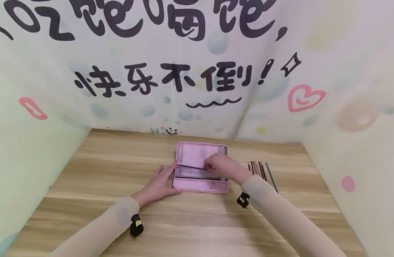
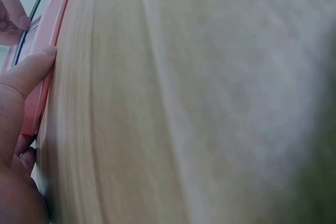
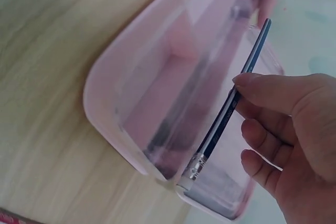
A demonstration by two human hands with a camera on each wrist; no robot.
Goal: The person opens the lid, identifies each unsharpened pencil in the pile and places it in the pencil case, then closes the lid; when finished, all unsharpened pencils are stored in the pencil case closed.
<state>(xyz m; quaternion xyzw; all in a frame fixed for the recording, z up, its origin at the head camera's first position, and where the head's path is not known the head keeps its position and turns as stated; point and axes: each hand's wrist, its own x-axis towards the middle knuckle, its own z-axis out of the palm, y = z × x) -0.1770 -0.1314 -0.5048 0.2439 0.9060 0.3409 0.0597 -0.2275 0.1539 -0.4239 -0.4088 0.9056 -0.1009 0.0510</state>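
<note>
Pink plastic, the case (image 1: 191,185) lies open on the wood-grain table (image 1: 197,221) between my two hands, its lid (image 1: 193,153) tipped back on the far side, toward the wall cloth (image 1: 135,114). My left hand (image 1: 156,185) is spread wide at the left end of the case: the thumb touches the near left corner, and a finger reaches along the left edge near the hinge. My right hand (image 1: 225,166) pinches a dark blue pencil (image 3: 217,127) between thumb and fingertip, the other fingers loosely bent. The pencil slants above the case, its silver band and pale eraser end toward the right. A second slim dark stick (image 1: 197,177), seemingly a pencil, lies lengthwise inside. Beside the case to the right, a row of pencils (image 1: 258,169) lies on the table, partly hidden by my right sleeve (image 1: 277,205). Each wrist wears a small black camera (image 1: 136,226).
</note>
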